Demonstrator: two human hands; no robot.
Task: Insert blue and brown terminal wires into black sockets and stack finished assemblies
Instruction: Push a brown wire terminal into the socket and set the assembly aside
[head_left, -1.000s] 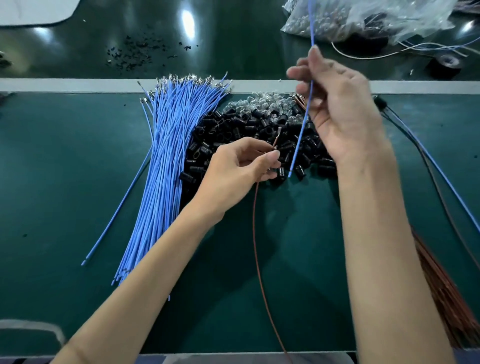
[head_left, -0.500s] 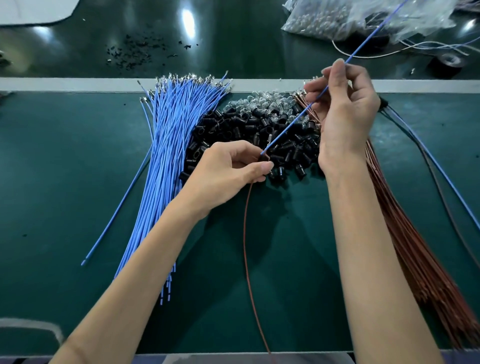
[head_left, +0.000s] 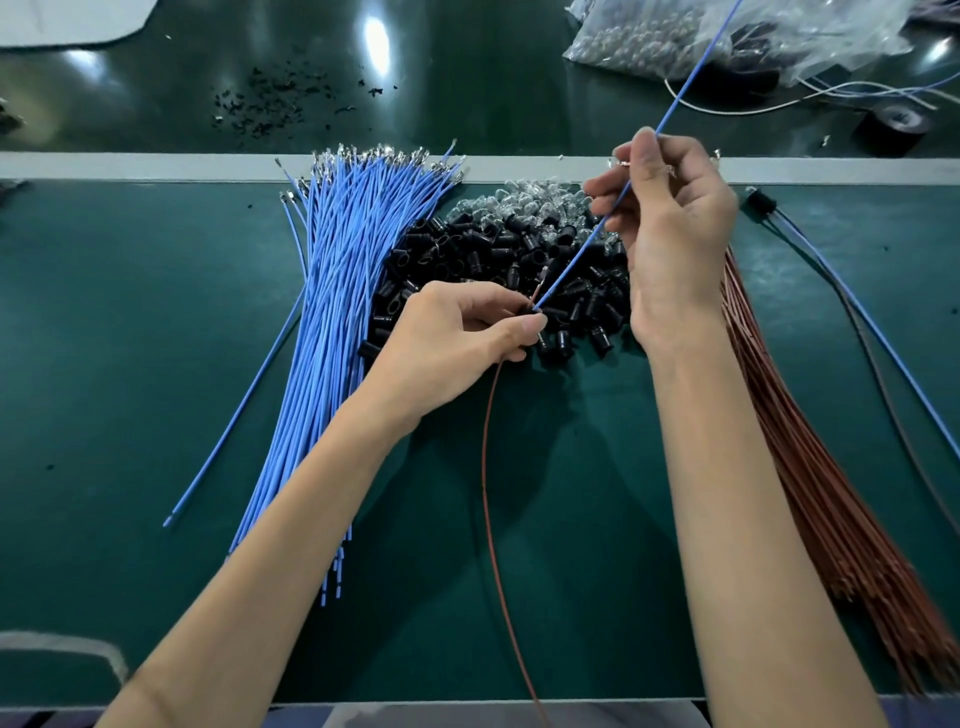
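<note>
My left hand pinches a small black socket, mostly hidden by the fingers, from which a brown wire hangs toward me. My right hand pinches a single blue wire that slants from the top right down to the socket, its lower end touching the socket at my left fingertips. A heap of black sockets lies behind both hands. A fan of blue terminal wires lies to the left. A bundle of brown terminal wires runs along the right, under my right forearm.
Clear glass bulbs are mixed into the back of the socket heap. One finished assembly with blue and dark wires lies at far right. A plastic bag of parts, a tape roll and black debris sit beyond the white strip.
My right hand swung the blue wire from upright to a slant and brought its lower end down to the socket in my left hand. My left hand stayed nearly still.
</note>
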